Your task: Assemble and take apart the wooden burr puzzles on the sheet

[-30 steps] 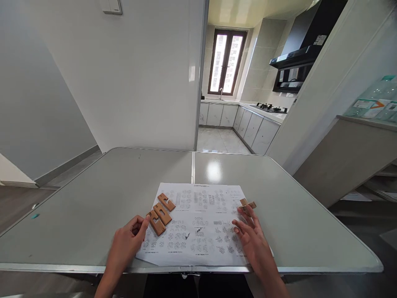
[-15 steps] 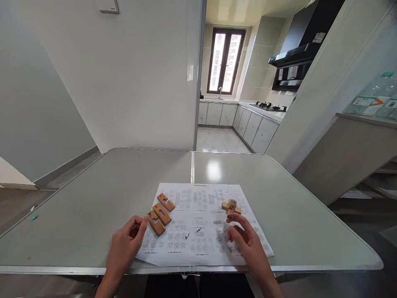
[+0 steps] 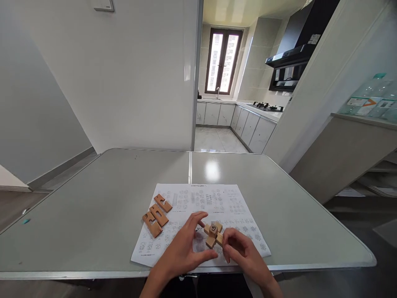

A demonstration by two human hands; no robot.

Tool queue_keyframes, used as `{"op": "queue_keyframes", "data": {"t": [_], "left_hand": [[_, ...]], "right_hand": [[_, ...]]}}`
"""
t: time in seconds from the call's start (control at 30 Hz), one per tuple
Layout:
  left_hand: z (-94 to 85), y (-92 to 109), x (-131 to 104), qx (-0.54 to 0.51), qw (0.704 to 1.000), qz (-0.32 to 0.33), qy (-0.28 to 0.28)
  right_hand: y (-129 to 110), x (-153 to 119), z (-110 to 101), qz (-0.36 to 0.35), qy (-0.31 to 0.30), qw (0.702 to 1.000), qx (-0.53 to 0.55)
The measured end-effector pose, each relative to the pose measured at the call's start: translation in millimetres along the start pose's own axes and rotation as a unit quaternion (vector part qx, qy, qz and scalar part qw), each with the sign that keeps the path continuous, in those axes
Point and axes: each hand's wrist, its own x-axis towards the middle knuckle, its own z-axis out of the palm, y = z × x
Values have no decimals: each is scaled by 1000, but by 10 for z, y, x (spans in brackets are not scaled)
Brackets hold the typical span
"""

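Over the front of the printed sheet, my right hand (image 3: 245, 252) pinches one arm of a light wooden cross-shaped puzzle block (image 3: 213, 235). A dark mark shows on the block's raised top. Just left of it my left hand (image 3: 184, 244) is open, thumb and fingers spread around the block's near side without visibly closing on it. At the left of the sheet lie three flat brown wooden puzzle pieces with cut-outs: one marked 1 (image 3: 163, 203), one marked 2 (image 3: 159, 215) and one marked 3 (image 3: 151, 224).
A white sheet (image 3: 235, 207) printed with small diagrams lies on the grey-green table (image 3: 294, 231). A small teal scrap (image 3: 26, 221) is near the table's left edge. Plastic bottles (image 3: 366, 97) stand on a shelf at the right.
The wooden block has moved left and nearer to me with my right hand. My left hand has left the brown pieces, moved right and opened beside the block.
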Motion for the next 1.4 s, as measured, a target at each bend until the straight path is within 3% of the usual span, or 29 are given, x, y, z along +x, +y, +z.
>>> {"op": "queue_keyframes", "data": {"t": [0.1,0.17,0.53,0.73,1.4], "left_hand": [[57,-27,28,-65,996,-23,-62],[84,-32,20,-92,993,-29,-69],[191,30,-21,-91,994,-51,-12],[206,79,-17,-88,994,-67,-11],[243,102,-13,-17,999,-47,9]], "right_hand": [[3,-5,-11,-3,-20,1000,23],[10,-8,-18,1,-23,999,37],[2,6,0,24,3,1000,1],[-5,3,29,46,12,998,-29],[78,-22,20,1,10,994,-105]]}}
